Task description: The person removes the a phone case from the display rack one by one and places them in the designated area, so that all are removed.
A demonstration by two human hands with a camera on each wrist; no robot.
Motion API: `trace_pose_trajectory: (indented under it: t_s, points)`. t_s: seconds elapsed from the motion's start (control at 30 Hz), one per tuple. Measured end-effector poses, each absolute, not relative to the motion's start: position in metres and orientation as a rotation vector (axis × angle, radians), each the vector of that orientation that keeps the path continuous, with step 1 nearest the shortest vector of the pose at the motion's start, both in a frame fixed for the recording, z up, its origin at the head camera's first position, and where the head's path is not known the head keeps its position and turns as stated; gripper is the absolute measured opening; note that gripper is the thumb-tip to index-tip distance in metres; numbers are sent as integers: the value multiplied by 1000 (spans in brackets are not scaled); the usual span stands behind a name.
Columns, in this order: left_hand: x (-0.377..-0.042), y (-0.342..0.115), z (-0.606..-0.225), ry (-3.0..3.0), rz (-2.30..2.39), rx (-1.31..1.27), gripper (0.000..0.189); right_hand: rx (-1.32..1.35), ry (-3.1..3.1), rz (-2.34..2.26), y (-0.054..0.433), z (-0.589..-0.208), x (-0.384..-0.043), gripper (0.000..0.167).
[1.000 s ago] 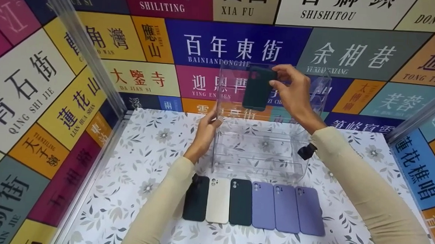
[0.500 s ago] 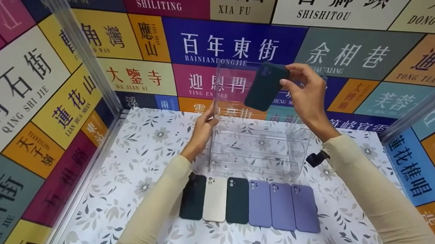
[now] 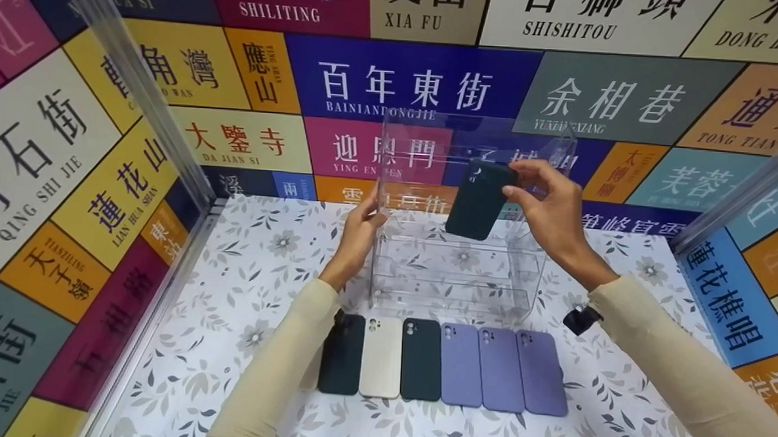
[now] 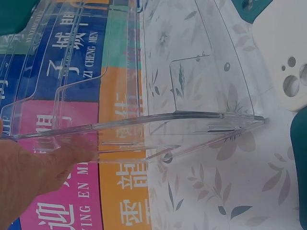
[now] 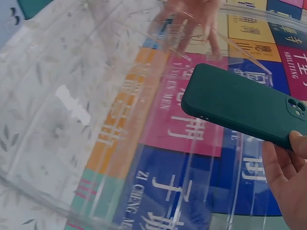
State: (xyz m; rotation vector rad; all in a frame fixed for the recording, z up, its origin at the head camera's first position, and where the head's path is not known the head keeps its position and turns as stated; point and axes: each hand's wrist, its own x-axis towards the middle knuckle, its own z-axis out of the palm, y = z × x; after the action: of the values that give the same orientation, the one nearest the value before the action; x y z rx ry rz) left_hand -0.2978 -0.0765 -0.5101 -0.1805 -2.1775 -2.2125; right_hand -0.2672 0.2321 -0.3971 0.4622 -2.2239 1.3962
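My right hand (image 3: 550,212) pinches a dark green phone case (image 3: 478,199) by its upper right edge. The case is tilted, camera cutout at the top, in front of a clear stepped display rack (image 3: 451,293). In the right wrist view, the green phone case (image 5: 240,98) appears between that hand's fingertips (image 5: 276,163) and the rack's transparent panels. My left hand (image 3: 352,236) grips the rack's left side panel, thumb on the near side. The left wrist view shows the panel's edge (image 4: 175,115) running from that hand (image 4: 33,177). Whether the case touches the rack I cannot tell.
Before the rack lie a black case (image 3: 342,354), a cream case (image 3: 381,357), a dark green case (image 3: 421,359) and three purple cases (image 3: 502,369). Another pale edge shows beside the left sleeve. A printed wall (image 3: 421,75) stands behind, with metal posts at both sides.
The green phone case tilted and moved right, then came down lower before the rack with my right hand. My left hand has stayed on the rack's side.
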Motion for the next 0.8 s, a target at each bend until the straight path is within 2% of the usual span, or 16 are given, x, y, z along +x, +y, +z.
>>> trace_pose_trajectory:
  t_s: [0.8]
  points:
    - [-297,-76,-510,-2150,-2225,-215,67,433,-2369,1403,266,-442,-230,34]
